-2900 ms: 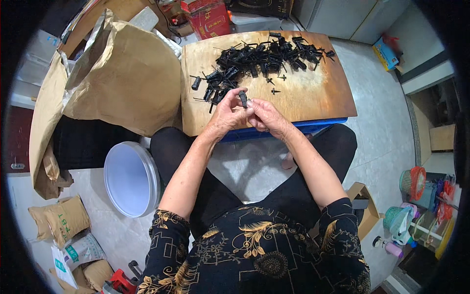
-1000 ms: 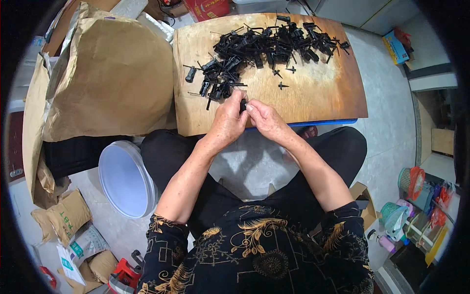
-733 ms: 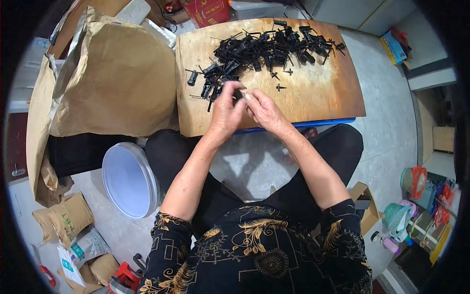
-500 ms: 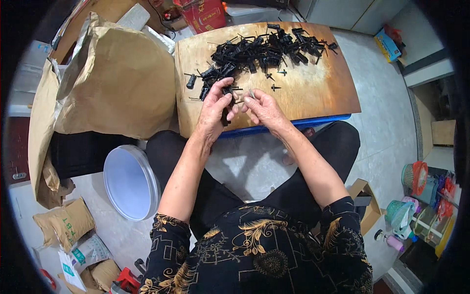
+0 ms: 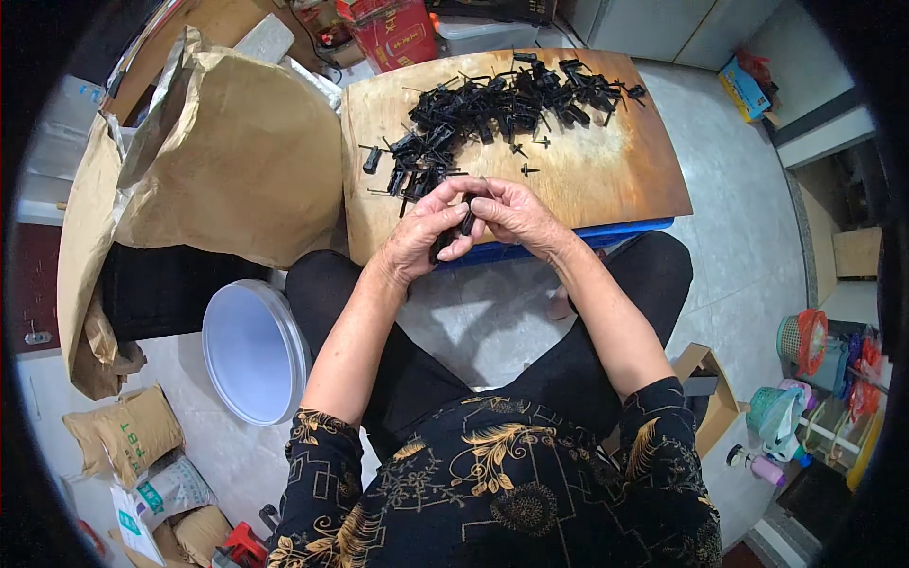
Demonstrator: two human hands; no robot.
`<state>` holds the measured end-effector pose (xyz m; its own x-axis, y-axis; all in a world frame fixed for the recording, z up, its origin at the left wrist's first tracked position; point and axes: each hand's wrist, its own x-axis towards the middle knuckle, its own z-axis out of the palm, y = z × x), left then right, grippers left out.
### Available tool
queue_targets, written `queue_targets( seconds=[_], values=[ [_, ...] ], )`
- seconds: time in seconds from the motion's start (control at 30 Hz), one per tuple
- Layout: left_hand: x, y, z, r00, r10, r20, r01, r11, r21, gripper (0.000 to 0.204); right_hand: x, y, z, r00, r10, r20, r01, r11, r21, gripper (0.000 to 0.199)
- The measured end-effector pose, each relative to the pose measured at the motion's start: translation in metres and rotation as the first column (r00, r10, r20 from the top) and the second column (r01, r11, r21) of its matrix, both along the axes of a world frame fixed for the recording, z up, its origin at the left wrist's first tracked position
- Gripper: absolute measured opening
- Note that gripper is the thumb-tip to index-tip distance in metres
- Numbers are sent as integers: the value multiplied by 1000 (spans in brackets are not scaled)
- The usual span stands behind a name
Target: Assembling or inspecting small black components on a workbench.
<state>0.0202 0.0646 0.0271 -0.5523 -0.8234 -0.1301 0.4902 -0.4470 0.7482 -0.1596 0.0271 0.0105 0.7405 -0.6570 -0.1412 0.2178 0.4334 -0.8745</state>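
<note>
Just off the near edge of the board, my two hands meet. My left hand [image 5: 426, 232] is closed round a black plastic part [image 5: 466, 223], whose lower end sticks out below the fingers. Pinched together, the fingers of my right hand [image 5: 516, 218] press against the upper end of that part. A thin grey piece shows slightly at their tips, mostly hidden. Beyond the hands, a heap of black plastic parts [image 5: 511, 104] with thin stems spreads over the wooden board [image 5: 606, 170]. A few small black pieces [image 5: 530, 170] lie apart from the heap.
A large brown paper sack [image 5: 227, 151] stands left of the board. A white round tub [image 5: 254, 350] sits on the floor by my left knee. Under the board shows a blue rim [image 5: 597, 237]. An open cardboard box [image 5: 715, 398] is at my right, and filled bags [image 5: 128, 435] lie lower left.
My right hand has moved left and come up against my left hand, bringing the thin grey piece to the black part. Both hands were apart before.
</note>
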Motion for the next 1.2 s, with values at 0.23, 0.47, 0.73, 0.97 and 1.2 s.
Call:
queue_targets(
  seconds=[0.23,0.47,0.73,0.97,1.2],
  values=[
    [-10,-3,-8,815,224,535,-102,963,-248,33,7,-3,-17,947,-281,-157,241,942,-234,25],
    [-10,-4,-17,712,426,559,-301,903,-306,35,15,14,-1,960,-261,-100,271,957,104,32],
    [-11,-6,-19,695,420,584,-309,907,-286,36,26,15,-4,956,-254,-144,267,961,77,27],
    [-16,-7,-21,685,461,564,-371,887,-275,34,28,13,-5,953,-263,-153,282,952,121,26],
    [-21,-10,-33,574,637,514,-378,763,-524,33,33,10,-3,941,-281,-186,303,948,100,26]
  ],
)
